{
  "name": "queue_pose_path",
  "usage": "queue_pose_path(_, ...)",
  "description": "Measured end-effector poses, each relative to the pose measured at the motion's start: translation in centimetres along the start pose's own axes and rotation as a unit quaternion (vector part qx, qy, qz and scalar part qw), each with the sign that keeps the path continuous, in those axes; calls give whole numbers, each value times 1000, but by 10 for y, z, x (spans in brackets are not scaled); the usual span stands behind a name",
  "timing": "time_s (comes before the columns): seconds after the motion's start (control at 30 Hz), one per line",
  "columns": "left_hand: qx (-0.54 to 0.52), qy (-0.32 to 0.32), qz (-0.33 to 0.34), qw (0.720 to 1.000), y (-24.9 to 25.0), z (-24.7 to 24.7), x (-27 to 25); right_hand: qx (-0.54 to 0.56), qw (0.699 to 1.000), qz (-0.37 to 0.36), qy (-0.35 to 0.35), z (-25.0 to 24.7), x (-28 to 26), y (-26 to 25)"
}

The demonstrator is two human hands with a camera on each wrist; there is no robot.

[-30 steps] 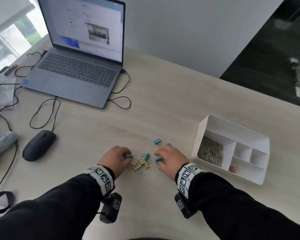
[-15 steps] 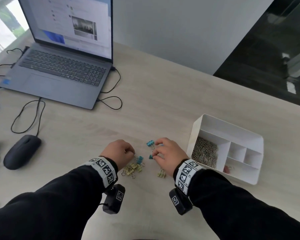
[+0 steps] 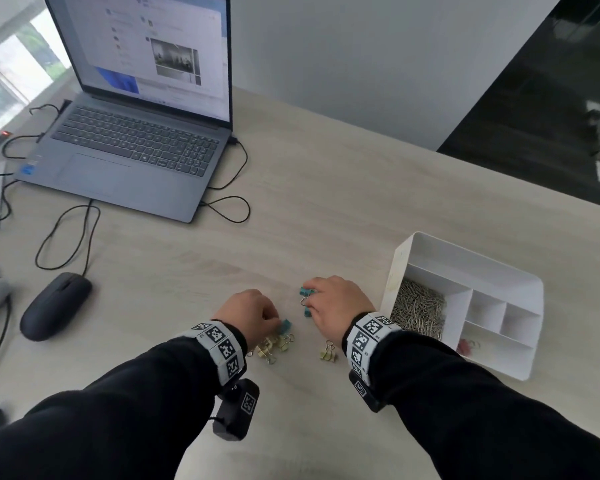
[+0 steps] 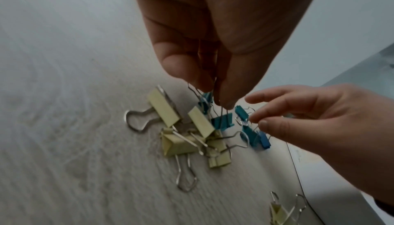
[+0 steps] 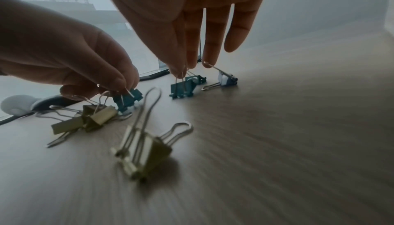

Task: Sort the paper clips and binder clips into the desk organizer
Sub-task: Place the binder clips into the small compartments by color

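A white plastic desk organizer [image 3: 465,258] with silver paper clips [image 3: 418,308] inside is seen. Left of it, a blue binder clip [image 5: 183,87] is pinched by the right hand [image 3: 336,304]. Farther left, another blue binder clip [image 4: 221,121] is pinched by the left hand [image 3: 246,315] over yellow binder clips [image 4: 170,127].

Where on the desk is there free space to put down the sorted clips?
Bare desk lies between the laptop and the desk organizer, beyond both hands. It is crowded near the left hand, among the yellow binder clips.
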State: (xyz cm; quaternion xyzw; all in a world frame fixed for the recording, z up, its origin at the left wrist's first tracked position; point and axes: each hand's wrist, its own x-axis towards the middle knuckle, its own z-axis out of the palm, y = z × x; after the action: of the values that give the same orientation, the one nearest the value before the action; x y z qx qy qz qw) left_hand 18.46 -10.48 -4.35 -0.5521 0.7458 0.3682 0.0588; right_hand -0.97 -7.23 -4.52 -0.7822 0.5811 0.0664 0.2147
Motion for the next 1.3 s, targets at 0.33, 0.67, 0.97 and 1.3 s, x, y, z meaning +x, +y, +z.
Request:
queue_pose_path(0.33,-62,59,-49,995,-3,-8,-21,61,996,21,-57,3,13,-9)
queue_pose_path(0.67,-114,93,-45,988,52,-3,-25,290,937,111,162,-23,-56,18)
queue_pose_path(0.97,-189,51,27,980,171,43,-12,456,783,304,294,-9,-192,121)
queue_pose_path(1.3,-143,17,102,984,289,94,23,487,721,380,312,10,-267,174)
